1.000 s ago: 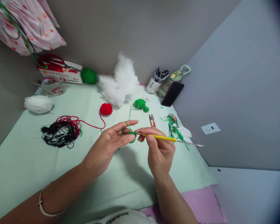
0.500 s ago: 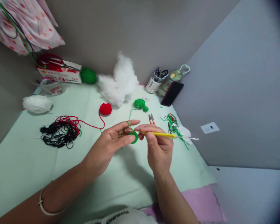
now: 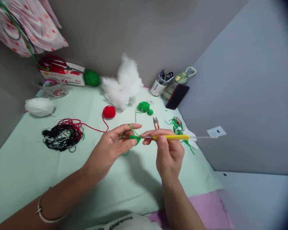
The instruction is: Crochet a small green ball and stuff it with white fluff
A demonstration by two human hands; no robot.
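The left hand (image 3: 112, 143) is held above the middle of the table (image 3: 26, 172), which is covered in pale mint-green cloth. Its grip is closed, thumb and fingers pinched on a small green crocheted piece (image 3: 135, 138), and the forefinger is stretched out to the right with a thin green yarn strand (image 3: 132, 128) lying over it. The strand runs to the far side, toward a small green yarn ball (image 3: 144, 106) on the table.

Just to the right is the right hand (image 3: 169, 153). Its grip is clamped on the yellow-handled metal crochet hook (image 3: 171, 137), which lies level with its tip at the crocheted piece and its bare metal end pointing right.

Small orange-handled thread snips (image 3: 156, 122) lie just beyond the hands. A red yarn ball (image 3: 109, 111) lies farther left, and a black and red yarn tangle (image 3: 62, 135) lies on the left of the table. A heap of white fluffy stuffing (image 3: 124, 83) lies at the far edge, against the wall.
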